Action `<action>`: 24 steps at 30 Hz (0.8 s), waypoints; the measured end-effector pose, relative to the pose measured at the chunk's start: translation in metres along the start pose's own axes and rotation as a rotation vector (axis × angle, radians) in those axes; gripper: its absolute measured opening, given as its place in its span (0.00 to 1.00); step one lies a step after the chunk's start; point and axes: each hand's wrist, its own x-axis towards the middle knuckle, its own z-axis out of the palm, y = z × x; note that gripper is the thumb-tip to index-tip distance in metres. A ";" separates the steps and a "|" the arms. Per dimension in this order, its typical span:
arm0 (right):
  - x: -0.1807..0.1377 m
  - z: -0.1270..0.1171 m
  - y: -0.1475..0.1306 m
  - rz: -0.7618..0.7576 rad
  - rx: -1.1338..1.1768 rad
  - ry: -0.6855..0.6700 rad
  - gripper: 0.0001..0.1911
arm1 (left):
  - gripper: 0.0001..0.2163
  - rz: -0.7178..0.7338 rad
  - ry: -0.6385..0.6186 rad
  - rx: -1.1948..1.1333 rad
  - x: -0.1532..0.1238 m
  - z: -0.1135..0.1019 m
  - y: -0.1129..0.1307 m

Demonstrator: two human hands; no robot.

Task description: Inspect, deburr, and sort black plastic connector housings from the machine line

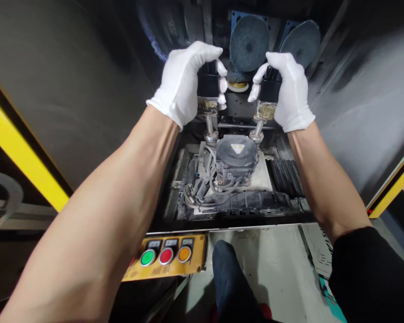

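Both of my hands wear white gloves inside the machine. My left hand (185, 78) is wrapped round a dark rectangular piece (208, 85), thumb over the top and fingertips at its far right edge. This piece sits on a worn, yellowish-crusted holder (207, 106) atop a metal post. My right hand (291, 89) curls in the same way round a second dark rectangular piece (270, 91), its fingers reaching past the left edge. A matching crusted holder (265, 111) on a slightly tilted post supports that one. The palms partly hide both pieces.
Two round blue-grey wheels (249, 43) hang behind the hands. Between the posts stands a dusty dark motor housing (237, 152) with cables. A yellow panel (197, 260) with green, red and orange buttons is at the front, left of my leg (230, 278). Grey walls flank the opening.
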 end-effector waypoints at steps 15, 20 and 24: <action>-0.007 0.001 -0.006 0.089 -0.012 0.042 0.17 | 0.11 0.049 0.005 -0.022 0.000 0.002 -0.002; -0.007 0.004 0.005 0.045 -0.100 0.119 0.21 | 0.13 0.044 0.023 -0.002 0.000 0.004 -0.005; 0.008 -0.009 0.011 0.131 -0.260 0.088 0.31 | 0.15 0.037 0.155 0.099 0.005 0.012 -0.004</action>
